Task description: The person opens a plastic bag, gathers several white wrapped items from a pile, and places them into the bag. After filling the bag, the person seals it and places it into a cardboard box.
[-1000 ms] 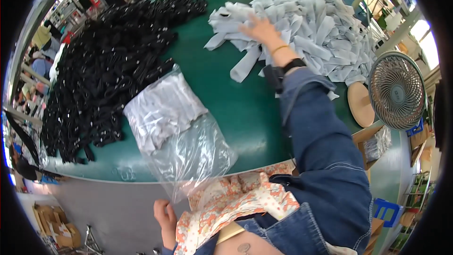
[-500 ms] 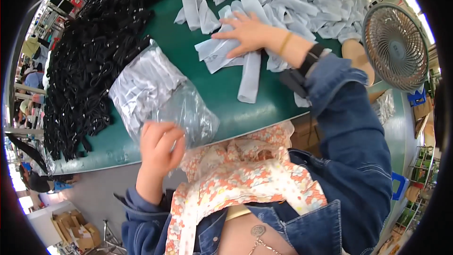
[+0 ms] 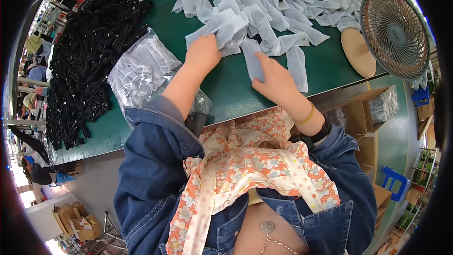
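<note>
My left hand (image 3: 202, 57) is closed round the near end of several frosted white plastic sleeves (image 3: 221, 24), bunched over the loose heap. To its right, my right hand (image 3: 279, 81) rests at the edge of a single frosted sleeve (image 3: 252, 56), thumb and forefinger apart, the other fingers partly hidden. More frosted sleeves (image 3: 302, 0) spread over the far side of the green table (image 3: 231, 92), each with something slim inside that I cannot make out. Left of my left hand lies a clear plastic bag (image 3: 146, 66) full of small white packets, partly covered by my forearm.
A large pile of black cords (image 3: 85, 71) covers the table's left side. At the right stands a fan (image 3: 395, 35) on a round tan base (image 3: 357, 53). Below the table's right edge are an open cardboard box (image 3: 358, 113) and a blue plastic stool (image 3: 395, 183).
My left hand has moved from the clear bag up to the frosted sleeves and closed on some. My right hand has drawn back toward me from lying spread on the heap.
</note>
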A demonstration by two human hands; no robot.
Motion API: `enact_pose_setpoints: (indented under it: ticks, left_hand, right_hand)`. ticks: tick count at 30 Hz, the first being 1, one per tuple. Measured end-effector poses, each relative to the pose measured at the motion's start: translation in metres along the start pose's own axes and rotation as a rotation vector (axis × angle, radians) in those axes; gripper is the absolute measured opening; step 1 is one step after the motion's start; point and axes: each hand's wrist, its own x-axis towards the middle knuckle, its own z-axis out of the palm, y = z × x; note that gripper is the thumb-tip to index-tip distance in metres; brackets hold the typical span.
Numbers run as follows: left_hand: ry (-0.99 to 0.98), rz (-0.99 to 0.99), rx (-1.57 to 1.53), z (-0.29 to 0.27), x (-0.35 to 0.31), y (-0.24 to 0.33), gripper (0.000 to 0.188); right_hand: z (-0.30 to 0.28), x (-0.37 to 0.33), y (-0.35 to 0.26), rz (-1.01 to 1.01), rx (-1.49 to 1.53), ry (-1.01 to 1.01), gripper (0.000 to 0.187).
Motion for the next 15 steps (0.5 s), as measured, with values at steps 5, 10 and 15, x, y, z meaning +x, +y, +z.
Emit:
enact_pose_setpoints:
  ticks: [5, 10, 15]
  left_hand:
    - [-0.161, -0.071, -0.158, -0.046, -0.011, 0.004, 0.030]
    - [-0.367, -0.013, -0.594, -0.086, -0.035, -0.001, 0.033]
    - [-0.597, -0.162, -0.807, -0.061, -0.022, -0.013, 0.035]
  right_hand:
    - [-0.031, -0.015, 0.020, -0.190, 0.194, 0.307, 0.041]
    - [-0.079, -0.003, 0.008, 0.119, 0.705, -0.087, 0.031]
    - [-0.034, 0.035, 0.018, 0.256, 0.491, -0.251, 0.038]
